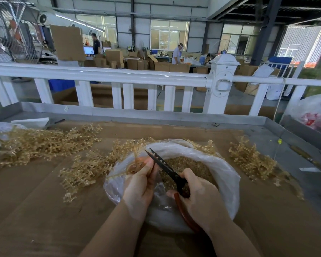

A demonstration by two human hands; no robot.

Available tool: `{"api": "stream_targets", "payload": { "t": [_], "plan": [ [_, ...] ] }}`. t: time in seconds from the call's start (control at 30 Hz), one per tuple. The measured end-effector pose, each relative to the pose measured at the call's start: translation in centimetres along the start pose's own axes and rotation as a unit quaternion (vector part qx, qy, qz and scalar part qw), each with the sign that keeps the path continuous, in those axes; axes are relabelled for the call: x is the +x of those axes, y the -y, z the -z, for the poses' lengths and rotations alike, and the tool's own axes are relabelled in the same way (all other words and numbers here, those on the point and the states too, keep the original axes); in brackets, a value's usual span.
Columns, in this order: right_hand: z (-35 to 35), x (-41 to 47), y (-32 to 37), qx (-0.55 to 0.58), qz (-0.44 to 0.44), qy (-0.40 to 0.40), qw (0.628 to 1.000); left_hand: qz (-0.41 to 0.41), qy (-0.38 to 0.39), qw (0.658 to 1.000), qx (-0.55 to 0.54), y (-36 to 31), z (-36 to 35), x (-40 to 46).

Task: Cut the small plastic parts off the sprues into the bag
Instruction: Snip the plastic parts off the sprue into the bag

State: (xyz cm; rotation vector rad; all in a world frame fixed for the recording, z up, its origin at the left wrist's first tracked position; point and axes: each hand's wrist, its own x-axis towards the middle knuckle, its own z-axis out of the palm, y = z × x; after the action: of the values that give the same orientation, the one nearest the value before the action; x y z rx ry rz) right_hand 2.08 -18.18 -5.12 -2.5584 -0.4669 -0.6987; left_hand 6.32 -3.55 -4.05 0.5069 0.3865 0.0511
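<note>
Scissors (167, 168) and sprue (137, 160) in hands over bag (224, 169)

Both bare forearms reach up from the bottom of the frame toward its centre. The left hand (140, 184) has its fingers curled and pinching, thumb pointing upward. The right hand (198, 199), just right of centre, is closed in a grip, knuckles toward the camera, wrist angled inward.

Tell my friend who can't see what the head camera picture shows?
A left hand holds a tan sprue over a clear plastic bag of cut parts, while the right hand snips with black scissors. More sprues lie on the cardboard-covered table.
</note>
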Motion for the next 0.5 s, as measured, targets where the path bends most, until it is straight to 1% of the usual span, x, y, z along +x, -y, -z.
{"api": "stream_targets", "payload": {
  "t": [0.17, 0.33, 0.5],
  "plan": [
    [-0.05, -0.21, -0.05, -0.025, -0.012, -0.013, 1.000, -0.009, -0.007, 1.000, 0.025, 0.13, 0.03, 0.16],
    [-0.06, -0.25, 0.17, -0.012, -0.008, -0.023, 1.000, -0.004, -0.013, 0.999, 0.042, -0.07, 0.05, -0.15],
    [-0.15, -0.20, 0.04, 0.002, -0.013, 0.015, 1.000, -0.002, -0.018, 0.998, 0.060, -0.04, -0.03, -0.38]
  ]
}}
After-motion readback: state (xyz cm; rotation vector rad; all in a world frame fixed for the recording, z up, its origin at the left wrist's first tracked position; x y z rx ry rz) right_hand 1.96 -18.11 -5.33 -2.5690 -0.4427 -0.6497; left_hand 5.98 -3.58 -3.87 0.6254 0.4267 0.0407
